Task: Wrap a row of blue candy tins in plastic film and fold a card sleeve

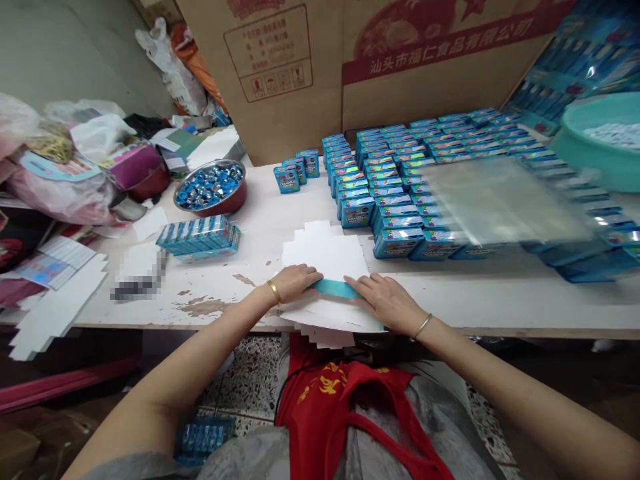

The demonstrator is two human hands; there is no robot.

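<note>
A flat white card sheet (327, 252) with stepped edges lies at the table's front edge, and its lower part hangs over. Across its middle runs a blue strip (336, 288), which looks like a fold showing a coloured side. My left hand (296, 283), with a gold bracelet at the wrist, grips the card at the left end of this strip. At the strip's right end, my right hand (389, 303) holds the card with its fingers bent over it. The undersides of both hands are hidden.
Rows of small blue boxes (397, 241) fill the right side, a blurred clear plastic sheet (505, 200) over some. At left stand a bowl (235, 200) of blue-and-silver pieces and a wrapped box pack (200, 235). A large carton (295, 127) stands behind; a turquoise basin (575, 153) is far right.
</note>
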